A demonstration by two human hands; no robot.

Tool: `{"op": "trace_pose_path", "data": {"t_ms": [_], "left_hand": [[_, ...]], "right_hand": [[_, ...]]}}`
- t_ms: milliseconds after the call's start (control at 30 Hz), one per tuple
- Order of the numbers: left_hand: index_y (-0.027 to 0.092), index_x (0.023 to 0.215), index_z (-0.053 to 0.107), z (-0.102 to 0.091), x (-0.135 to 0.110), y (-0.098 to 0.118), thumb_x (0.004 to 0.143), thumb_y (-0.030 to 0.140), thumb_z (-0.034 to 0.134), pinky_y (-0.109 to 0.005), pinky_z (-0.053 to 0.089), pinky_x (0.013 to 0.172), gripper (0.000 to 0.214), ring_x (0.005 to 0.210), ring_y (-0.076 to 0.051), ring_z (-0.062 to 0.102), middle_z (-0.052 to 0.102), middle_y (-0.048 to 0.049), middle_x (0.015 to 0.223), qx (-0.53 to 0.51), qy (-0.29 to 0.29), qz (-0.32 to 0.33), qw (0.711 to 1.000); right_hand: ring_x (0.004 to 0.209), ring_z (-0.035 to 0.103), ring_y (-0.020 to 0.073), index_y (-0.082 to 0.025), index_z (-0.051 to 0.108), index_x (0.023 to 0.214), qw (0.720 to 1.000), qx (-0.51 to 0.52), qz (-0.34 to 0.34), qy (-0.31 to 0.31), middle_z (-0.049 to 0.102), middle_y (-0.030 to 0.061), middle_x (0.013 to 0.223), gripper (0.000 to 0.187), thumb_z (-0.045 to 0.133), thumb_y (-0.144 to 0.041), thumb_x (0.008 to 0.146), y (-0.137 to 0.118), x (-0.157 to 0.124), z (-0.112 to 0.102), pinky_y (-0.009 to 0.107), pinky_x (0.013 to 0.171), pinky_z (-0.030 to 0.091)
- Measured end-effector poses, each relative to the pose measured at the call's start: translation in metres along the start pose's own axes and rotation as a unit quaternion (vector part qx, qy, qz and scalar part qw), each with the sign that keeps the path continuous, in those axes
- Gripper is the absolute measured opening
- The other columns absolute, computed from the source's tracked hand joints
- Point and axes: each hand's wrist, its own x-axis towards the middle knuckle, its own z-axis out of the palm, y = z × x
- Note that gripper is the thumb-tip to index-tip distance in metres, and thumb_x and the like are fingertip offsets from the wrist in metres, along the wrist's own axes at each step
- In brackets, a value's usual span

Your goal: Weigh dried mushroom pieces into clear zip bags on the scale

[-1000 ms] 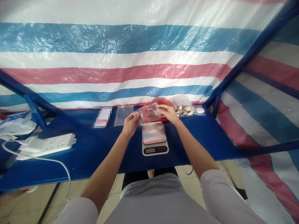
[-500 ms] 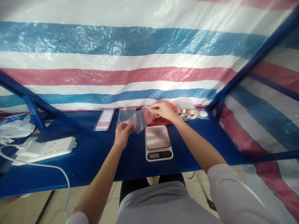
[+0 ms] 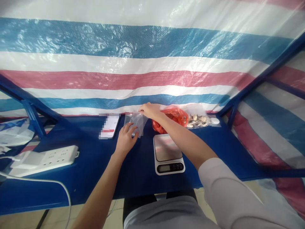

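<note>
Right hand (image 3: 149, 110) is pinching the top of a clear plastic bag (image 3: 136, 123); open left hand (image 3: 125, 140) is touching its lower edge, left of the digital scale (image 3: 168, 154).

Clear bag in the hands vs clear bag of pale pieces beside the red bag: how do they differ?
The clear plastic bag hangs pinched in the right hand, left hand at its side, while the clear bag of pale pieces lies on the blue table. The first looks empty; the second holds pale lumps. Both are clear plastic.
</note>
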Motion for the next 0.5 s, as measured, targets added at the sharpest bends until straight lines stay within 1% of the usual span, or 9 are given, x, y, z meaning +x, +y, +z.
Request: {"op": "trace_pose_path", "data": {"t_ms": [133,233,367,500], "left_hand": [[0.02,0.121,0.068,0.012,-0.002,-0.022,0.094,0.039,0.051,-0.062,0.039,0.11,0.037,0.137,-0.042,0.045,0.056,-0.0183,0.142,0.041,-0.061,-0.007,0.997],[0.02,0.125,0.068,0.019,-0.006,-0.032,0.093,0.042,0.052,-0.063,0.037,0.111,0.041,0.138,-0.043,0.045,0.054,-0.0184,0.145,0.047,-0.095,-0.007,0.994],[0.02,0.125,0.068,0.027,-0.009,-0.033,0.094,0.043,0.052,-0.061,0.037,0.113,0.042,0.137,-0.041,0.047,0.058,-0.0172,0.141,0.027,-0.118,0.001,0.993],[0.02,0.125,0.068,0.035,-0.008,-0.026,0.095,0.045,0.05,-0.061,0.037,0.114,0.043,0.138,-0.04,0.046,0.058,-0.0169,0.14,-0.005,-0.124,0.017,0.992]], "right_hand": [[0.104,0.068,0.0261,-0.025,0.077,0.112,1.0,-0.027,-0.003,0.004,0.074,0.0111,0.115,0.032,0.048,-0.023,0.097,-0.007,0.012,0.017,0.032,0.083,0.047],[0.102,0.068,0.0266,-0.025,0.077,0.112,1.0,-0.025,-0.001,0.016,0.074,0.0107,0.113,0.032,0.048,-0.023,0.098,-0.009,0.015,0.03,0.033,0.082,0.047],[0.098,0.067,0.025,-0.021,0.077,0.11,0.999,-0.027,0.001,0.017,0.075,0.0101,0.11,0.031,0.048,-0.018,0.098,-0.003,0.015,0.042,0.033,0.083,0.045],[0.097,0.068,0.0252,-0.015,0.076,0.107,0.999,-0.043,0.005,0.028,0.075,0.0134,0.108,0.03,0.048,-0.012,0.096,0.006,0.013,0.046,0.033,0.085,0.046]]}}
